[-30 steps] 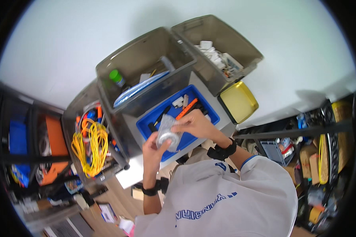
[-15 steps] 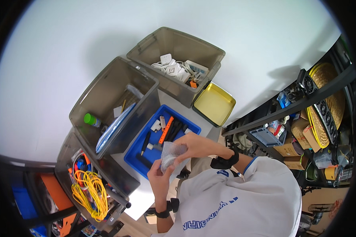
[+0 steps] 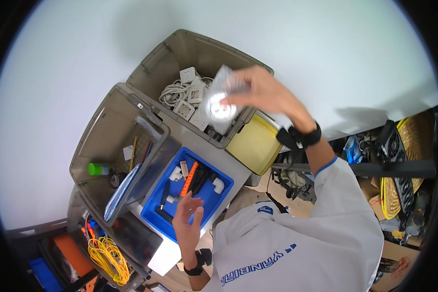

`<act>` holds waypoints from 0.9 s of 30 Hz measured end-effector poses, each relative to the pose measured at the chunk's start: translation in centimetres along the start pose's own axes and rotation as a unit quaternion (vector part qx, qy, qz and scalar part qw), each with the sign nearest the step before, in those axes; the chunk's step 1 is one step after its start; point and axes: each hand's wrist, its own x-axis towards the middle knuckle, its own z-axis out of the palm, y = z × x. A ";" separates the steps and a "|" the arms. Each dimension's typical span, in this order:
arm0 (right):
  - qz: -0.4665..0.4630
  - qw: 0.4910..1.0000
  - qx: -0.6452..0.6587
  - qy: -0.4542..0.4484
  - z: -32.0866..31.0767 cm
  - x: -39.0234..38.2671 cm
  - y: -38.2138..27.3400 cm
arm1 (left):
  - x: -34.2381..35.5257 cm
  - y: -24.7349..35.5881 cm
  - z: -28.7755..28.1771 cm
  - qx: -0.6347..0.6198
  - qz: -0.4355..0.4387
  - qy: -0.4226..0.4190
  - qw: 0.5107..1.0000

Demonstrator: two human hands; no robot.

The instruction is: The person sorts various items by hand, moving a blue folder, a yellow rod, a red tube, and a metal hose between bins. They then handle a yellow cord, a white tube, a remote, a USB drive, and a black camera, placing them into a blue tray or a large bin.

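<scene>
Over the far grey bin (image 3: 153, 78), my right hand (image 3: 267, 90) grips a bubble-wrapped package (image 3: 220, 111) with something white and round inside. Motion slightly blurs the hand and the wrap. Beneath the package lie white power sockets (image 3: 184, 110) and coiled white cables (image 3: 173, 92), partly hidden by it. My left hand (image 3: 187, 224) is empty, its fingers apart, above the near edge of the blue tray (image 3: 213, 207). That tray contains an orange perforated strip (image 3: 190, 178), white elbow fittings (image 3: 219, 185) and several black rod-like pieces (image 3: 166, 194).
Left of the tray stands another grey bin (image 3: 95, 134) with a green-capped container (image 3: 98, 169) and flat blue packaging (image 3: 123, 192). A lower bin holds yellow cable (image 3: 107, 258). A yellow-lined shallow box (image 3: 255, 143) sits right of the far bin. Shelving (image 3: 394, 169) fills the right side.
My right hand has carried the bubble-wrapped package away from my body to above the far bin. My left hand has let go of it and opened. The view has shifted slightly.
</scene>
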 end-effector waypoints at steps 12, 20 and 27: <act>0.316 0.898 -0.286 -0.113 0.6 17.6 22.2 | 3.6 0.4 2.7 0.048 -0.048 0.074 0.995; 0.391 0.833 -0.340 -0.196 5.5 15.6 30.3 | 3.4 0.1 2.9 0.122 -0.067 0.074 0.988; 0.393 0.832 -0.346 -0.181 5.7 16.1 32.0 | 2.8 -0.4 2.8 0.135 -0.100 0.083 0.982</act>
